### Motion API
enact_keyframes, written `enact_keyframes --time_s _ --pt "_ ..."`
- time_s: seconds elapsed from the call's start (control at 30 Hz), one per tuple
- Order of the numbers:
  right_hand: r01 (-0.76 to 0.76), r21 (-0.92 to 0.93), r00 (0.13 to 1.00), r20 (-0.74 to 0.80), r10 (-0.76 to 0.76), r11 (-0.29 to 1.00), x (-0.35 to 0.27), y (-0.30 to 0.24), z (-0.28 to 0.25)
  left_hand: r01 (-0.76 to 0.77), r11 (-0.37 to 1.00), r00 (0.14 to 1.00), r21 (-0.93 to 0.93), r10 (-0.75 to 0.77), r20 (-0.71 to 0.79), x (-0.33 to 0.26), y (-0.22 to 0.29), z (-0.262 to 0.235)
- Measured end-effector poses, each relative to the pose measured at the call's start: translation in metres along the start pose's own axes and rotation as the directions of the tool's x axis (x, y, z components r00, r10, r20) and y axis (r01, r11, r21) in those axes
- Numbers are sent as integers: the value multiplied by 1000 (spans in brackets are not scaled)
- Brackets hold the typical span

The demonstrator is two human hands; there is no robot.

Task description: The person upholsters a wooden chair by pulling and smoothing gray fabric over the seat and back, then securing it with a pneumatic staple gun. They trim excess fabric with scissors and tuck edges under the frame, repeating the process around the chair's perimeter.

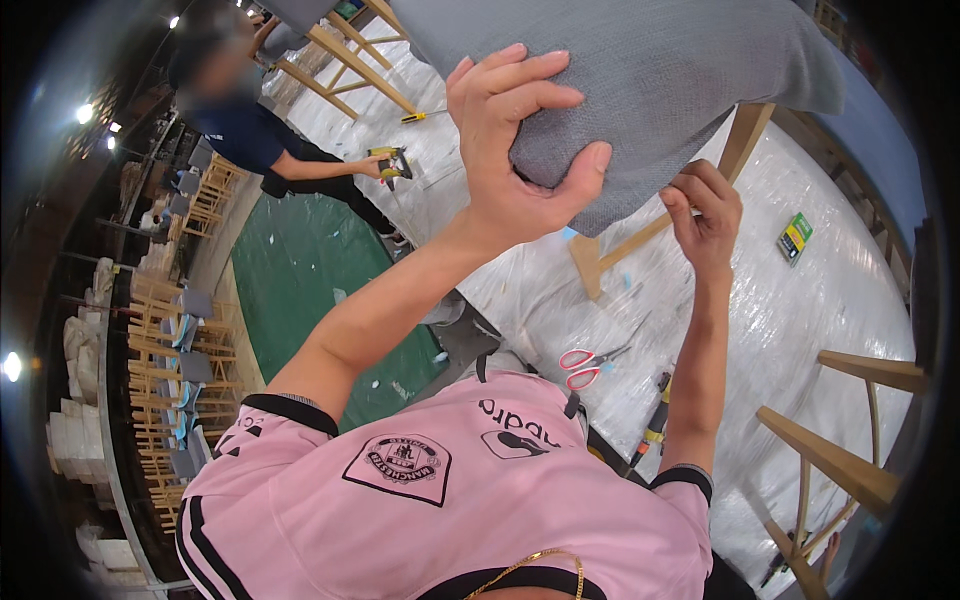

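A grey fabric-covered chair part (640, 90) with wooden legs (632, 242) is tipped up in front of me on the plastic-wrapped table. Curled around its near left edge is my left hand (510, 150), thumb and fingers pressed on the fabric. My right hand (706, 215) pinches the lower right edge of the grey fabric, close to a wooden leg; the fingertips are partly hidden. Below the chair lie scissors (590, 368) with red and white handles. A red, yellow and black hand tool (655, 420) rests by my right forearm.
A green and yellow packet (795, 238) lies on the plastic-covered table (740, 310). Wooden chair legs (830, 450) stick out at right. Another person (245, 130) at far left holds a yellow and black tool (397, 163). Stacked chairs (180, 370) stand beyond a green surface (300, 275).
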State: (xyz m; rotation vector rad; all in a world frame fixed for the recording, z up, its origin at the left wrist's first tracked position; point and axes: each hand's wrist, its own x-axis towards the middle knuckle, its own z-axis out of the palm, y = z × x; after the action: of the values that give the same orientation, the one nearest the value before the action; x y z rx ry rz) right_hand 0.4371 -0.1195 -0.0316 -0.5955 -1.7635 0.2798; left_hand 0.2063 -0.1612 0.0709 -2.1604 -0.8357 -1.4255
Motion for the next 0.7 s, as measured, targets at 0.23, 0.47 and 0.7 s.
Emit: enact_keyframes --time_s 0.23,0.47,0.7 --pt "122 -125 990 79 -113 985 17 4 -18 11 998 998 -65 -16 -68 -3 -4 7" --pt "139 -72 985 112 -130 988 28 10 -21 -45 998 999 -42 45 14 2 -8 -3" --pt "274 -224 962 84 -261 936 32 16 -30 -29 999 994 -41 33 108 30 1 -21"
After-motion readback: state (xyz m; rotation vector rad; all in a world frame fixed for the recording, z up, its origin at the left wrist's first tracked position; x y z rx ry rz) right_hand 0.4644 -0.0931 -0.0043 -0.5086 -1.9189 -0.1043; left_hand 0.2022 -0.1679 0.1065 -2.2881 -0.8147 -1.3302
